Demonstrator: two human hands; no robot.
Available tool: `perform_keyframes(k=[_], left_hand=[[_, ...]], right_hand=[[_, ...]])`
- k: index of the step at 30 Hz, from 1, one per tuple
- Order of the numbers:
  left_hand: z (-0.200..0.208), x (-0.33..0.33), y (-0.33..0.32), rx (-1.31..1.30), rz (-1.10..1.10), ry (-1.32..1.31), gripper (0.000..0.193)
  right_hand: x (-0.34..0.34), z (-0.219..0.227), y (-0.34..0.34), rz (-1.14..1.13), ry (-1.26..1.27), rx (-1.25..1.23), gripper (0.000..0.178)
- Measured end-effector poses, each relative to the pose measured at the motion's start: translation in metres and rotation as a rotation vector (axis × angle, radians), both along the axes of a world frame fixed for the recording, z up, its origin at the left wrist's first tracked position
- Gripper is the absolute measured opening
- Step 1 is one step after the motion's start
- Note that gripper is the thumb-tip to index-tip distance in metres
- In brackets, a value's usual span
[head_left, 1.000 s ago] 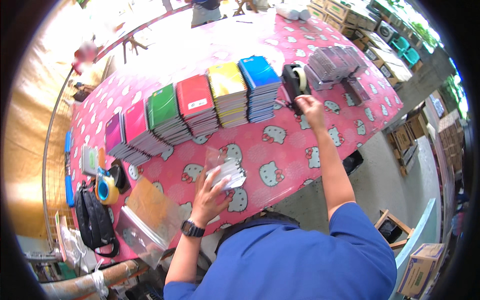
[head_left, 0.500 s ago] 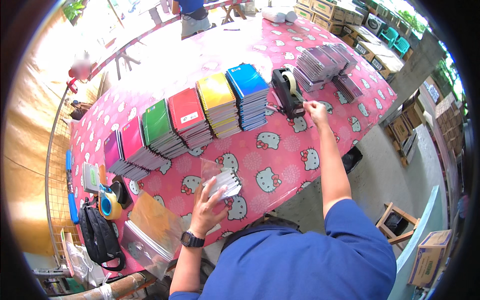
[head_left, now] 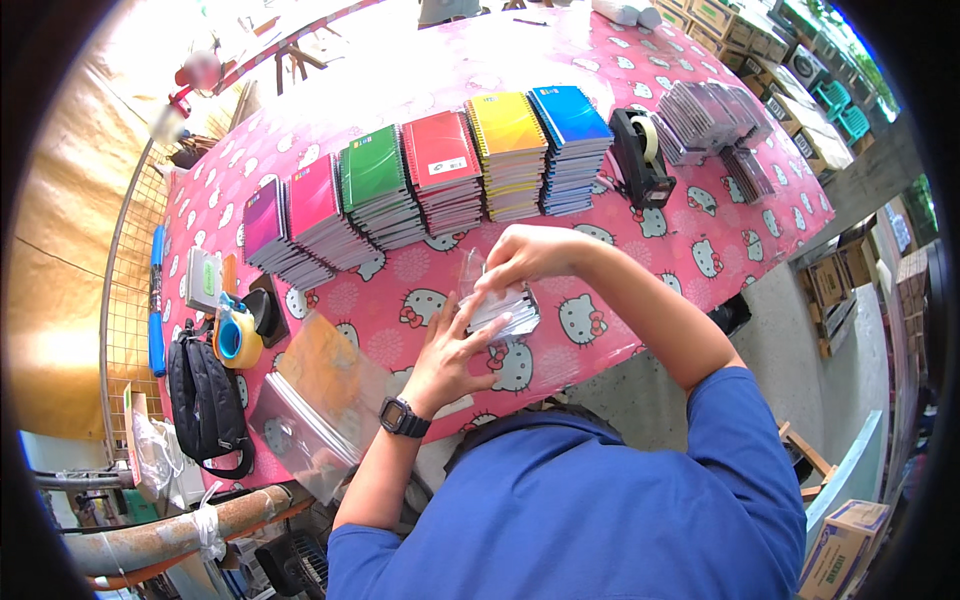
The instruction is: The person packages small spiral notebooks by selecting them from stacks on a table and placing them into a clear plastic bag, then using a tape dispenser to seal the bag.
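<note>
So the left hand (head_left: 452, 358) has its fingers spread over a small bundle (head_left: 517, 318), thumb out to the side, and the right hand (head_left: 528, 256) has its fingertips pinched together at the bundle's upper edge; can't tell what's between them. The bundle sits on the pink patterned tablecloth (head_left: 420, 265), near the person's edge: white layered edges, dark bits along the right side, clear plastic (head_left: 470, 266) sticking up at upper left. Can't make out any writing on it. Just beyond is a row of spiral notebooks (head_left: 437, 140), purple through blue, with tiny lettering on some covers and a white sticker (head_left: 447, 166) on the red one. Black tape dispenser (head_left: 655, 187) right of those. Cardboard box (head_left: 845, 550) at lower right has green print.
</note>
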State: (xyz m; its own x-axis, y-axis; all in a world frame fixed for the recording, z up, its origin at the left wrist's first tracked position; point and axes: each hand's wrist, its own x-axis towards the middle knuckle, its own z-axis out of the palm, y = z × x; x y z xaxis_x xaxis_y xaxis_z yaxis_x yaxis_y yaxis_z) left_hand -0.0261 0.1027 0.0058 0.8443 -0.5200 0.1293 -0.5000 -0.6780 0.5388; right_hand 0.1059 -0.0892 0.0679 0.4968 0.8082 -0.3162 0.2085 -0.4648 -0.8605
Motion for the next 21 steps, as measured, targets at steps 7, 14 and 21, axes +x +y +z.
perform_keyframes(k=[7,14,21], left_hand=[[0.009,0.002,-0.002,0.035,-0.034,0.029,0.085],[-0.031,-0.001,-0.007,-0.173,0.187,-0.291,0.078],[-0.027,0.008,-0.029,-0.365,0.388,-0.268,0.082]], right_hand=[[-0.017,0.0,0.001,-0.034,-0.685,-0.725,0.051],[-0.05,-0.026,-0.055,-0.004,-0.605,0.227,0.025],[-0.034,-0.044,-0.033,-0.67,-0.525,0.585,0.03]])
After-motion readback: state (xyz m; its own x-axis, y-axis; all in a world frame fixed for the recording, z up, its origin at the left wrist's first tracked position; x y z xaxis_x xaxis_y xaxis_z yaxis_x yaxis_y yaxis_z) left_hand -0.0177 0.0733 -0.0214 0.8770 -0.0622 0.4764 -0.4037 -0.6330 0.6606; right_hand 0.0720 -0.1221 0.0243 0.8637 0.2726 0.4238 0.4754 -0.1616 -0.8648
